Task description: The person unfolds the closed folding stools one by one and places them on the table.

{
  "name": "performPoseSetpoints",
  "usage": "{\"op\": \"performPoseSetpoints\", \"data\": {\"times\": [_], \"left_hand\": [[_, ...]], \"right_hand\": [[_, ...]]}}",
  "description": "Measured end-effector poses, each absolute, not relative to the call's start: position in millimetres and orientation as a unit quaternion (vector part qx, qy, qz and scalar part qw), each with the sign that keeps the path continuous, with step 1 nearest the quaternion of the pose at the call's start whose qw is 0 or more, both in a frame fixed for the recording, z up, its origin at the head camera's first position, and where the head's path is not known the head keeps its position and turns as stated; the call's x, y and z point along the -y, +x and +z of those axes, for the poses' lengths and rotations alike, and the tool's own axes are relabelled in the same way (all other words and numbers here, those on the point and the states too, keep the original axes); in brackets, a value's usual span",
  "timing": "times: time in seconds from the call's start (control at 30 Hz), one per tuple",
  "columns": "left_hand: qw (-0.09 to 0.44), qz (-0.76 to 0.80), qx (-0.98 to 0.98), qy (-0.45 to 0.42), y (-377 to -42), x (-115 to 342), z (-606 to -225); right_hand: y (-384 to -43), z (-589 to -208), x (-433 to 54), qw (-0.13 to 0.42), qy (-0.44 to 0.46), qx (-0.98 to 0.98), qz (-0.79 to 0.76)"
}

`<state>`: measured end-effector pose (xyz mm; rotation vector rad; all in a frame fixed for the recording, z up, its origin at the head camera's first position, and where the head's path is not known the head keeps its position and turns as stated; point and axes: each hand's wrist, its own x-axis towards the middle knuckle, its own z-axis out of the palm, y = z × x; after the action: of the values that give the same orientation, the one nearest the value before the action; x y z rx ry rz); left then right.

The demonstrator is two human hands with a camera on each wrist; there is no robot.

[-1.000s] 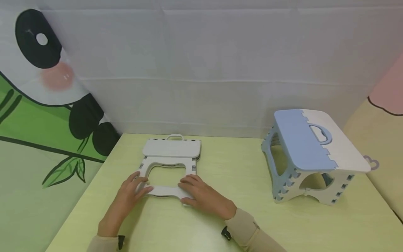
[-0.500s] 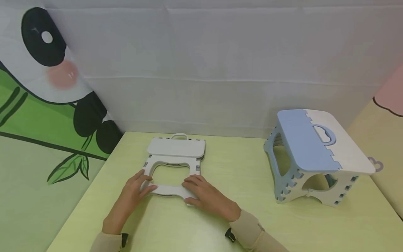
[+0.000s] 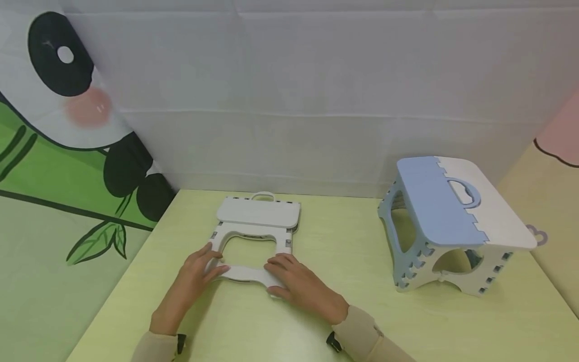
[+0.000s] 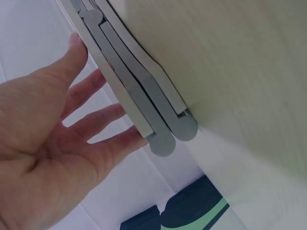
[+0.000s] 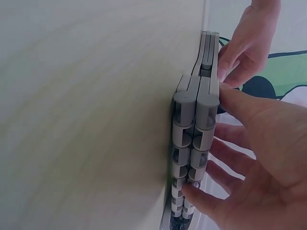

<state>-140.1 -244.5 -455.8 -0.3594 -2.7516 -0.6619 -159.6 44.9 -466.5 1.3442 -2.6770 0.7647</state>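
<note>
A white folding step stool (image 3: 259, 211) lies folded flat on the table, its carry handle (image 3: 264, 194) toward the wall. My left hand (image 3: 194, 271) rests on the near left leg with fingers extended and the thumb along the near crossbar. On the near right leg lies my right hand (image 3: 300, 289), fingers spread over the upper face. The left wrist view shows thumb and fingertips against the top panel, above grey layered legs (image 4: 139, 81). In the right wrist view, one fingertip of the right hand (image 5: 273, 158) reaches the knuckled hinge edge (image 5: 192, 139).
A second folding stool (image 3: 434, 201), blue and white, stands unfolded at the right of the yellowish table (image 3: 334, 236). A pale cloth wall (image 3: 316, 100) rises behind the table. A cartoon-printed panel (image 3: 40, 201) borders the left side.
The folded stool has slid slightly to the right along the table, both hands moving with it. The unfolded stool stays in place; the head view shifts a little.
</note>
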Motion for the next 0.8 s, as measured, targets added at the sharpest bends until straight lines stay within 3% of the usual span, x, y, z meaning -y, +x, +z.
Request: {"op": "performPoseSetpoints", "data": {"times": [0.8], "left_hand": [[0.130,-0.242,0.950,-0.151,-146.3,241.0,-456.2]], "right_hand": [[-142.7,-469.5,-46.2,0.071,0.407,0.885,0.215]]}}
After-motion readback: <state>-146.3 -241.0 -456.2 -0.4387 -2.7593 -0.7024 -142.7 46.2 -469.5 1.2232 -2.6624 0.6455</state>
